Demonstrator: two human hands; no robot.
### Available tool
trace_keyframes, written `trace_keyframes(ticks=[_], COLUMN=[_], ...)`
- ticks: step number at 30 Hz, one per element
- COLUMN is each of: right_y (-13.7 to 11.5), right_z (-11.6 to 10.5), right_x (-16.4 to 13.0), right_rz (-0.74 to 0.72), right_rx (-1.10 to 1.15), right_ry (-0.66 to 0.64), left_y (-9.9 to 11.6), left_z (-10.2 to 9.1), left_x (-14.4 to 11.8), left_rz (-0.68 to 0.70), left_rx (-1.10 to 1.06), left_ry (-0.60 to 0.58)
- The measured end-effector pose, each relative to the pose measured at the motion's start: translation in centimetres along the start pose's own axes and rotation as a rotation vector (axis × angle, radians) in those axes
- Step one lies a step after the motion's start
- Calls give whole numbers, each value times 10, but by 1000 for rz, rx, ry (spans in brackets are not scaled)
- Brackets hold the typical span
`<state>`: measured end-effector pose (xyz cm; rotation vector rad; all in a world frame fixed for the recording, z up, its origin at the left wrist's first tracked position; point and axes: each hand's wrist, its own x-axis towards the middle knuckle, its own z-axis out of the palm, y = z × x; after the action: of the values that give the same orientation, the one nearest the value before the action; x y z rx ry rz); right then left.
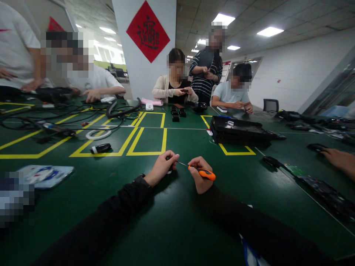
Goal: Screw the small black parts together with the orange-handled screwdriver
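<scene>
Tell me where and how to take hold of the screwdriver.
Probably by the thick orange-and-black handle, coming from the right: its rounded end sticks out that way from the right hand, while the thin metal shaft points toward the left hand.

a red diamond-shaped paper (148,31) on the white pillar (163,74) bears one large black brush-written character, apparently the merged form of 招財進寶. a white mark (230,123) like a slanted letter s stands on the black case (246,130) on the green worktop (183,210). the red sign (279,81) on the right-hand wall (294,66) is too small to read; the red mark (4,30) on a white shirt (18,48) shows only partly.
</scene>
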<state>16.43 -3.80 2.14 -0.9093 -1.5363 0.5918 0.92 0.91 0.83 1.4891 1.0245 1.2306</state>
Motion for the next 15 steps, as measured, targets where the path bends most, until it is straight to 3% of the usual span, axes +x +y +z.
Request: trace_keyframes(ticks=[5,9,11,15], right_y=[0,7,9,7], right_z=[0,-2,-2,-5], right_x=[3,5,8,11], right_rz=[56,79,119,206], right_rx=[27,70,58,-30], right_ry=[44,212,258,182], left_y=[0,4,5,6], left_z=[1,2,0,-6], left_x=[0,-3,-5,-8], left_rz=[59,212,281,339], left_rx=[99,346,485,643], left_ry=[24,119,55,-181])
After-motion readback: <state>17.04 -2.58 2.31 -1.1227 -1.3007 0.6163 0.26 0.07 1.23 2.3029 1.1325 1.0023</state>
